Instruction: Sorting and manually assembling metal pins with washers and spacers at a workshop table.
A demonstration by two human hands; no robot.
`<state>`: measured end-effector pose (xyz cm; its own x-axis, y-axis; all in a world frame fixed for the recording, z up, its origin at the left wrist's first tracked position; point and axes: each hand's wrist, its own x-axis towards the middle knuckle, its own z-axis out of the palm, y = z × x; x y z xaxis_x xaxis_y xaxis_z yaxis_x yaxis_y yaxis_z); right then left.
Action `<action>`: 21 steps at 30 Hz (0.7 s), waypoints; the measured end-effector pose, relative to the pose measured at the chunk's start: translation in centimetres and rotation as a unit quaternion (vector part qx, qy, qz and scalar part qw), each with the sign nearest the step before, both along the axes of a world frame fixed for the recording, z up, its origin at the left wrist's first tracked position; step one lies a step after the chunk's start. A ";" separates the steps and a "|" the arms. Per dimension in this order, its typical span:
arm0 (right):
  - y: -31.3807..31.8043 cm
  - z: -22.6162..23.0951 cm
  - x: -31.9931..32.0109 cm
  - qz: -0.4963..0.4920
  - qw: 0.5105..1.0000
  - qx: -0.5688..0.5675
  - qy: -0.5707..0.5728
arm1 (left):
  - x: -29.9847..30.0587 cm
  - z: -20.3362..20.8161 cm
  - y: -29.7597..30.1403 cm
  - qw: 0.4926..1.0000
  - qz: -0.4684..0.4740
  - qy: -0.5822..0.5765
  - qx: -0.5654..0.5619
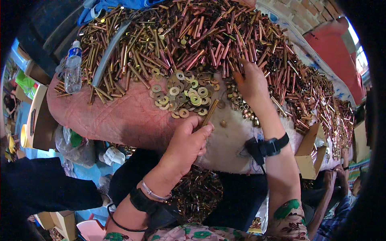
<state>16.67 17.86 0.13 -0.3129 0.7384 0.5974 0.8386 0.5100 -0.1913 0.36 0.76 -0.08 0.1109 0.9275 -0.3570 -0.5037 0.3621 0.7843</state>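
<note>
A rod (pixel 210 113) is gripped by the closed fingers of the left hand (pixel 185 145), near the washers (pixel 183 96). Tubes (pixel 219 53) are reached by the right hand (pixel 254 85); its grip cannot be told.

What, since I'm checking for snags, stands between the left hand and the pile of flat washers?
Nothing visible: the flat washers lie just beyond the left hand. The slim gold-coloured metal piece it holds runs along the pile's right side; the right hand is farther right, by the metal tubes.
</note>
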 end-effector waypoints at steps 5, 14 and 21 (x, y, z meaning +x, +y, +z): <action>1.7 0.4 -2.2 -0.029 0.994 -0.055 -0.090 | -0.6 0.6 0.1 1.000 -0.012 -0.002 -0.010; 2.8 -0.1 -4.4 -0.082 0.989 -0.121 -0.033 | -0.3 0.8 -0.3 1.000 0.006 -0.009 -0.008; 4.1 0.9 1.6 -0.092 0.986 -0.095 0.097 | 0.1 0.9 -0.1 1.000 0.005 -0.018 -0.004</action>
